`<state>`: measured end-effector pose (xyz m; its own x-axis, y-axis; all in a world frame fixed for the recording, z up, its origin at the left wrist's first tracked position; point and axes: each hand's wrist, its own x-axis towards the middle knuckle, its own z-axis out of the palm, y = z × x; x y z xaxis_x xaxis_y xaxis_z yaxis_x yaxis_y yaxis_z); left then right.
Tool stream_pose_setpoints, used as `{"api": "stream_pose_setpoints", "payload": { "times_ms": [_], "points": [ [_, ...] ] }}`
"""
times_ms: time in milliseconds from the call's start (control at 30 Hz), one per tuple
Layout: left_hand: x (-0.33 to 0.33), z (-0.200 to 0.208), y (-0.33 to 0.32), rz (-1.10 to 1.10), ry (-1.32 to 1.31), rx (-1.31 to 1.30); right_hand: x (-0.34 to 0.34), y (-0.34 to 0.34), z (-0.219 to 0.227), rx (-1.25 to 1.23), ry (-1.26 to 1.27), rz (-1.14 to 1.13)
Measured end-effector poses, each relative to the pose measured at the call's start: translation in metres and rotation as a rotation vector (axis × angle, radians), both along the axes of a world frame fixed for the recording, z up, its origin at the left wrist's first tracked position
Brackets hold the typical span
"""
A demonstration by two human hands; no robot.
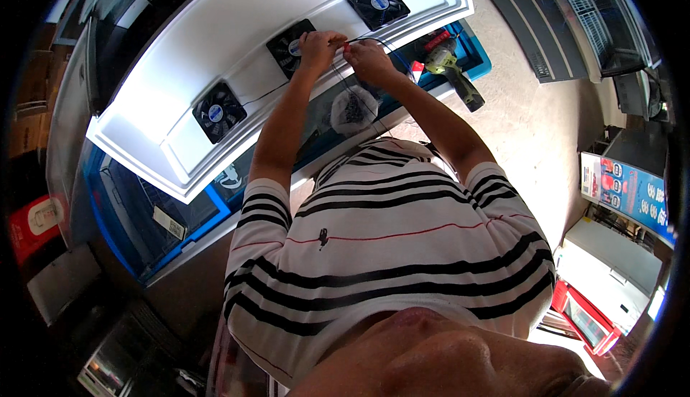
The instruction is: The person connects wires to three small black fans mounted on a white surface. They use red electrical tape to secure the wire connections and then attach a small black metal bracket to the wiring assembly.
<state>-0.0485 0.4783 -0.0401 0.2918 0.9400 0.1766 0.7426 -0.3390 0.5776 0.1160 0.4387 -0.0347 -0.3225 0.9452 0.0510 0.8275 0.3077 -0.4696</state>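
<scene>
A long white panel (215, 44) lies slantwise across a blue-rimmed glass-topped chest freezer (180, 217), which carries everything here. Three black square fans sit in a row along the panel: one near its lower left end (218, 111), a middle fan (290, 46) partly under the hands, and one near the upper right end (378, 4). On the freezer's right end, past the panel's edge, lies a green and black cordless drill (453, 73) with a red-handled tool just beside it. Below the hands a tangle of dark wire (352, 109) rests on the glass top.

The left hand (318, 46) is curled over the middle fan's right edge, fingers pressed together on a thin dark wire (363, 39). The right hand (366, 57), just beside it, pinches the same wire, which arcs between them at the panel's near edge.
</scene>
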Motion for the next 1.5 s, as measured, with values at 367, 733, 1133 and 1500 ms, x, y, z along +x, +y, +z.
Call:
{"api": "stream_pose_setpoints", "payload": {
  "times_ms": [367, 733, 1133, 1500],
  "points": [
    [-0.003, -0.017, -0.012, 0.067, -0.151, 0.118, 0.009, 0.019, 0.049, -0.881, 0.734, -0.196],
    [0.009, -0.004, -0.023, 0.198, -0.212, 0.128, 0.018, 0.072, 0.013, -0.869, 0.838, -0.137],
    [0.011, -0.018, -0.023, 0.206, -0.188, 0.283, 0.026, 0.049, 0.004, -0.024, 0.233, 0.131],
    [0.011, -0.012, -0.024, 0.214, -0.155, 0.234, 0.017, 0.030, 0.026, 0.086, 0.021, 0.084]
  ]
}}
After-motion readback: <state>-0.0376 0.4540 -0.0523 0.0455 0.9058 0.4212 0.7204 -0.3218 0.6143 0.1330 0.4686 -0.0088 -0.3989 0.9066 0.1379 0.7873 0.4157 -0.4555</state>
